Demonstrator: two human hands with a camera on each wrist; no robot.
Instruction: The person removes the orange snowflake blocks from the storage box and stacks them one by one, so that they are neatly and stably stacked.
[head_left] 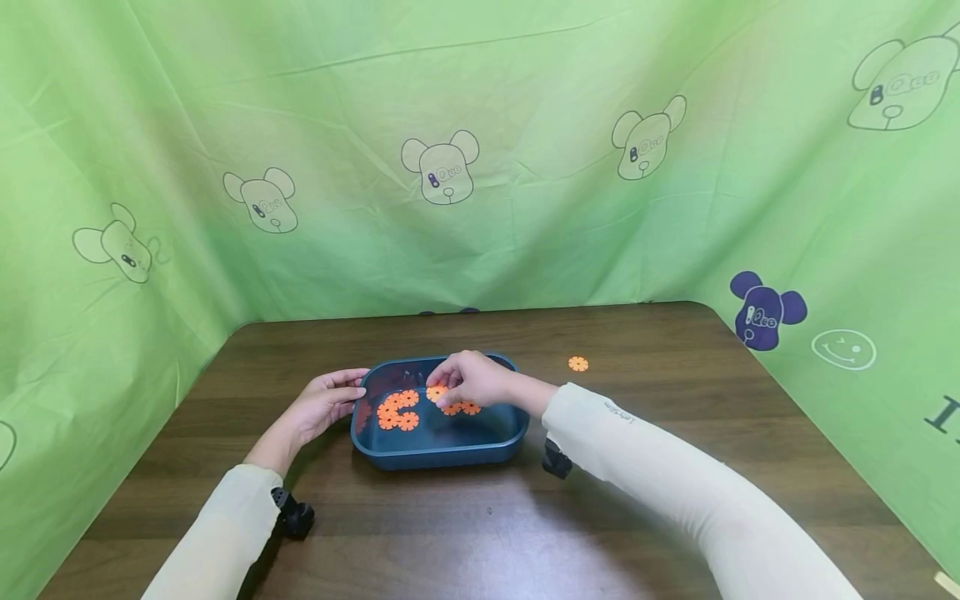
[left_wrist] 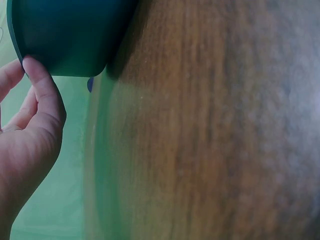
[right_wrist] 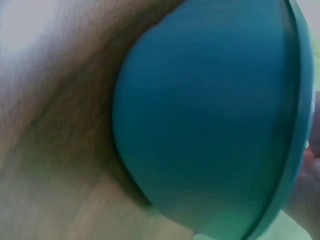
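Observation:
A blue plastic basin (head_left: pixel 442 458) stands on the table, with several orange flower-shaped discs (head_left: pixel 397 412) lying at the left of its floor. My left hand (head_left: pixel 324 406) pinches the basin's left rim; the left wrist view shows thumb and fingers on either side of that rim. Over the basin's middle, my right hand (head_left: pixel 478 380) holds an orange flower-shaped disc (head_left: pixel 435 393) at its fingertips. Below that hand lie more orange discs (head_left: pixel 471 408), partly hidden. In the right wrist view the basin wall (right_wrist: pixel 210 115) covers most of the right hand (right_wrist: pixel 302 192).
One orange disc (head_left: pixel 578 364) lies by itself on the brown wooden table (head_left: pixel 420 533), right of the basin and beyond the right forearm. A green printed cloth (head_left: pixel 525 242) hangs around the table's back and sides.

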